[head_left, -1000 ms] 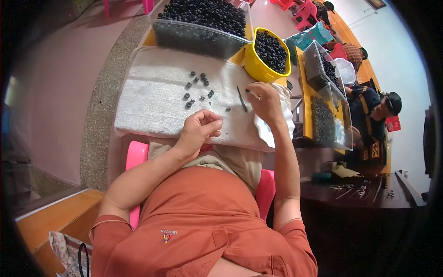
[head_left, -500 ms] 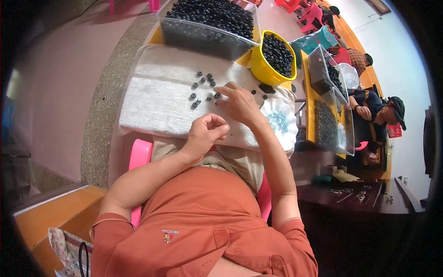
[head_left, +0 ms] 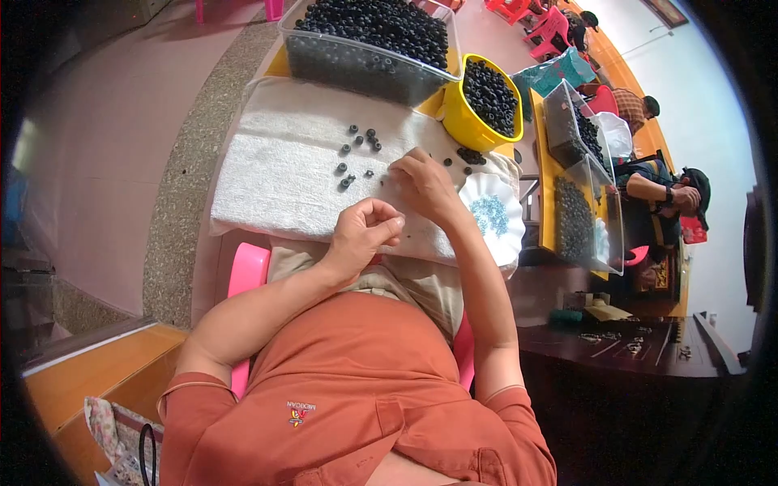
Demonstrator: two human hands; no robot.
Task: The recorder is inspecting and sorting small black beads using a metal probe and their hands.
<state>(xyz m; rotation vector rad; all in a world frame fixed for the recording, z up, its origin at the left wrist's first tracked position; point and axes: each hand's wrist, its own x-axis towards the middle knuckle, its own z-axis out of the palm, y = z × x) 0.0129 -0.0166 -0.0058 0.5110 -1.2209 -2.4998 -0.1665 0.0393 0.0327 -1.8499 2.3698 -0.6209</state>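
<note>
Towel (head_left: 275,174), white, lay over the tabletop (head_left: 285,63) in the upper centre of the frame, w/ a scatter of small black rings (head_left: 356,154) on it, upper middle. Right hand (head_left: 423,185) rested on the towel just right of the rings, fingers curled down and fingertips touching the cloth at the edge of the scatter; couldn't tell whether anything was pinched underneath. Left hand (head_left: 362,235) sat lower, centre frame, near the towel's front edge, thumb and fingers pressed together in a loose pinch; too small to tell what, if anything, was btwn them. The two hands were close, not touching.

Clear bin (head_left: 365,49) full of the same black rings stood at the top centre, behind the towel. Yellow bowl (head_left: 478,101), also full of them, was just right of the bin. A few more loose rings lay btwn the bowl and the right hand. White scalloped dish (head_left: 490,215) w/ small bluish bits in it sat right of the right wrist, at the towel's edge. More clear bins (head_left: 579,186) w/ dark parts lined the right side. Pink chair (head_left: 247,275) showed under the person's left arm. Another person (head_left: 673,194) sat at the far right, arms folded in.
</note>
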